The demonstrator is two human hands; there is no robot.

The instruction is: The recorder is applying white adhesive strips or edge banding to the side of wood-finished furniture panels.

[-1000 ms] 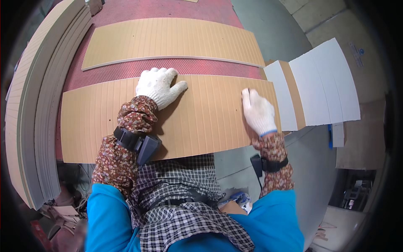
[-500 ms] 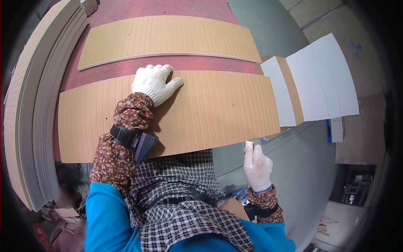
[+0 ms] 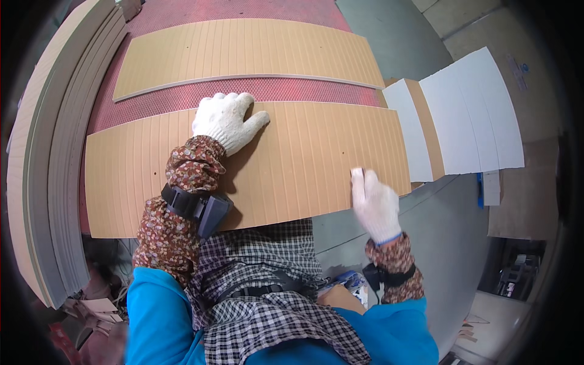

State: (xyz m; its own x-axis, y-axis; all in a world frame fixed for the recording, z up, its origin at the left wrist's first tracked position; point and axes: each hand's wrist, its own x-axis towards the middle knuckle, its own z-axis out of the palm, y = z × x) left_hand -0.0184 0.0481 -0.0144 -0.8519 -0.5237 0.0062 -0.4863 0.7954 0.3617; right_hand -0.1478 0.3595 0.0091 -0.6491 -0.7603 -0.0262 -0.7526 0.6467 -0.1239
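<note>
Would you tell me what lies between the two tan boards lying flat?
The head view shows red mesh-patterned surface there, partly overlapped by the left hand.

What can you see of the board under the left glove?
The board is a long tan panel, seemingly wood-based, with fine crosswise grooves and two small dark spots. It lies flat, red mesh beyond its far edge. The left hand rests on it; the right hand, pinching a small pale piece, is over its near right part, contact unclear.
</note>
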